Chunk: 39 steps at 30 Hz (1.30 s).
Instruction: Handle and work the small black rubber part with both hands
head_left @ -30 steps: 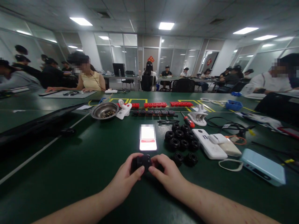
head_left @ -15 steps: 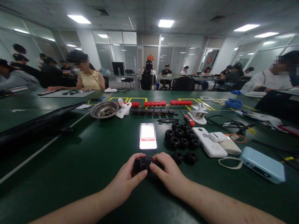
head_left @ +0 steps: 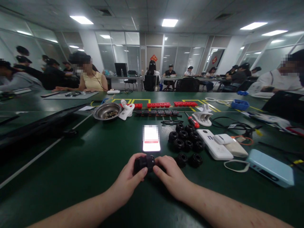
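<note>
Both my hands meet low at the middle of the green table around one small black round part. My left hand wraps its fingers and thumb round the part's left end. My right hand pinches the right end with thumb and fingers. Just beyond the hands lies a lit phone, screen up. To the right of it sits a cluster of several more black round parts, two of them closest to my right hand.
A metal bowl, white clips, red strips, black strips and a red-handled screwdriver lie further back. White power banks, cables and a light-blue box sit at the right. Other people sit round the tables.
The hands have kept their grip on the black part, shifting it only slightly. The view has drifted a little.
</note>
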Available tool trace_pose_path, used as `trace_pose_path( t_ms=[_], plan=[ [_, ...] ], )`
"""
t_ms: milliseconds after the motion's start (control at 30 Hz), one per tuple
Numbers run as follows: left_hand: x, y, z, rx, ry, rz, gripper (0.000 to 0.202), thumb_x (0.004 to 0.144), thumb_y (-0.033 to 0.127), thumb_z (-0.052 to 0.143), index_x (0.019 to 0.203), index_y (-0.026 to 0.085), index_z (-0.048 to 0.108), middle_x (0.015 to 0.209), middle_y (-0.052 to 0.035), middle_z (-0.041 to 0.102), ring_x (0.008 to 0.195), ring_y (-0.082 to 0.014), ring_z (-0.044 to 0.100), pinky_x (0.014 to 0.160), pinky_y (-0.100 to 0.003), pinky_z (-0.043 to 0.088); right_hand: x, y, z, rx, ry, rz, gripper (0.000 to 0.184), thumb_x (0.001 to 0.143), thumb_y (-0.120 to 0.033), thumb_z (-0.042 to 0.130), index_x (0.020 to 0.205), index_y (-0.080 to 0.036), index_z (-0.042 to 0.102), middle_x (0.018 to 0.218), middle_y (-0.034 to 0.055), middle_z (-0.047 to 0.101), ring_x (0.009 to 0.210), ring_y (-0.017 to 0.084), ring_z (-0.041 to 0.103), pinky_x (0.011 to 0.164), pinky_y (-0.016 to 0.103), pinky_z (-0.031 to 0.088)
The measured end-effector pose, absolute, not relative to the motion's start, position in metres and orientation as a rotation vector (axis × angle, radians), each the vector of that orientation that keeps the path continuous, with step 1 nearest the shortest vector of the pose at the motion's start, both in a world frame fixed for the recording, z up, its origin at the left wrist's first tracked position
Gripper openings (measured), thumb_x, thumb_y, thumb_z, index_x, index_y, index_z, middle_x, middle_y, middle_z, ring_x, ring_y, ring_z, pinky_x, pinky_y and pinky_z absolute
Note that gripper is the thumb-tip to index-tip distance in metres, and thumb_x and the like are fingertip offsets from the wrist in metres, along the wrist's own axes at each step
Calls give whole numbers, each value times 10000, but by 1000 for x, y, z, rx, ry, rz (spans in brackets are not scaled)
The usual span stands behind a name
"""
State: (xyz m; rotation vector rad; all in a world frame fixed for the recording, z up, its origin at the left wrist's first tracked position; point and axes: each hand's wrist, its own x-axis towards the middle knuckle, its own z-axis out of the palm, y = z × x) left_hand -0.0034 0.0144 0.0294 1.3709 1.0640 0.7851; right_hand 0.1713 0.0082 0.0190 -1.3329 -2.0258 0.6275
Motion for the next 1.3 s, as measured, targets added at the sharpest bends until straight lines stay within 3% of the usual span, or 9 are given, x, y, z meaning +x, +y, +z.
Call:
trace_pose_path(
  t_ms=[100, 300, 500, 633, 733, 900, 1033, 1167, 1300],
  plan=[
    [-4, 17, 29, 1379, 1059, 760, 400, 720, 371, 540, 1062, 200, 422, 978, -34, 514, 733, -152, 497, 648, -283, 425, 171, 9, 20, -1327, -2051, 626, 176, 823, -308, 495, 716, -173, 533, 705, 8, 538, 704, 167, 475, 662, 313, 357],
    [-6, 23, 27, 1375, 1078, 744, 380, 711, 387, 546, 1013, 173, 462, 876, -23, 535, 707, -156, 515, 659, -295, 431, 170, 7, 22, -1317, -2145, 543, 228, 685, -325, 669, 803, -170, 552, 764, 17, 556, 732, 179, 471, 682, 320, 347],
    [-6, 17, 28, 1371, 1097, 793, 341, 712, 350, 575, 1009, 222, 466, 966, -18, 539, 867, -186, 537, 734, -292, 440, 170, 7, 20, -1328, -2070, 592, 201, 827, -348, 482, 731, -184, 547, 692, -2, 543, 694, 164, 466, 659, 309, 341],
    [-6, 16, 29, 1403, 1076, 787, 383, 689, 332, 605, 1028, 209, 476, 1016, -34, 552, 971, -207, 516, 831, -304, 404, 171, 9, 20, -1334, -2033, 602, 195, 817, -309, 501, 679, -176, 535, 682, 0, 542, 689, 158, 480, 662, 304, 355],
    [-6, 20, 28, 1412, 1046, 774, 370, 695, 366, 585, 1005, 183, 496, 950, -39, 585, 883, -203, 550, 765, -304, 423, 171, 9, 21, -1310, -2013, 594, 136, 758, -302, 588, 740, -176, 540, 736, 14, 556, 731, 170, 491, 682, 313, 370],
    [-7, 23, 25, 1358, 987, 735, 314, 717, 413, 534, 902, 162, 501, 726, 7, 571, 607, -144, 555, 566, -266, 435, 172, 4, 23, -1194, -2007, 553, 325, 646, -320, 699, 888, -182, 531, 854, 34, 557, 820, 196, 487, 735, 334, 374],
    [-7, 19, 24, 1349, 1012, 811, 306, 722, 382, 552, 955, 193, 491, 846, -3, 556, 679, -141, 556, 581, -251, 443, 173, 3, 24, -1228, -1993, 573, 259, 733, -373, 594, 896, -181, 531, 854, 34, 549, 810, 196, 481, 724, 336, 366],
    [-6, 17, 27, 1340, 1066, 829, 363, 692, 324, 603, 1013, 220, 472, 968, -19, 548, 812, -171, 556, 661, -268, 451, 172, 7, 23, -1296, -2021, 609, 282, 860, -351, 398, 689, -176, 537, 677, 5, 534, 695, 165, 475, 672, 311, 356],
    [-4, 19, 30, 1356, 1018, 786, 374, 665, 309, 626, 1001, 202, 503, 978, -31, 570, 907, -198, 541, 765, -295, 434, 171, 9, 21, -1310, -2035, 606, 287, 847, -329, 439, 615, -172, 504, 629, -4, 510, 663, 156, 461, 649, 299, 347]
  ],
)
